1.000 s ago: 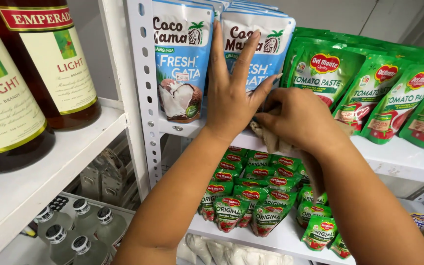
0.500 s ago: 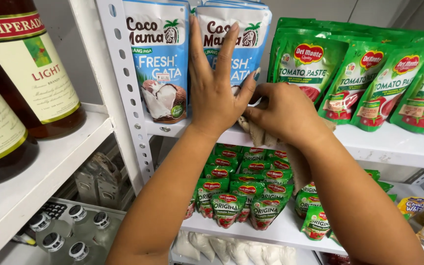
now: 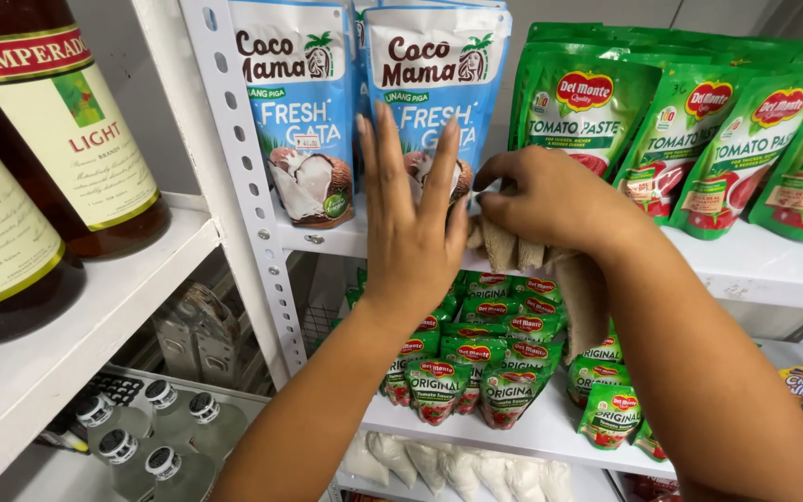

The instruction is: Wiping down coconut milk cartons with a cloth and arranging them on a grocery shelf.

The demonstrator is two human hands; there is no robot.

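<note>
Left of the white shelf upright point(image 3: 234, 177) we see two brown bottles point(image 3: 67, 130). Just right of the upright, our left hand point(image 3: 411, 223) presses flat, fingers spread, nothing in its grip, against the blue coconut-milk pouch point(image 3: 434, 84). Further right, our right hand point(image 3: 550, 200) grips a tan cloth point(image 3: 578, 288) beside green tomato-paste pouches point(image 3: 587, 93).

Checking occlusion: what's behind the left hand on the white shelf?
The left hand presses flat on a blue coconut-milk pouch, covering its lower front. More blue pouches stand behind; how many is hidden.
</note>
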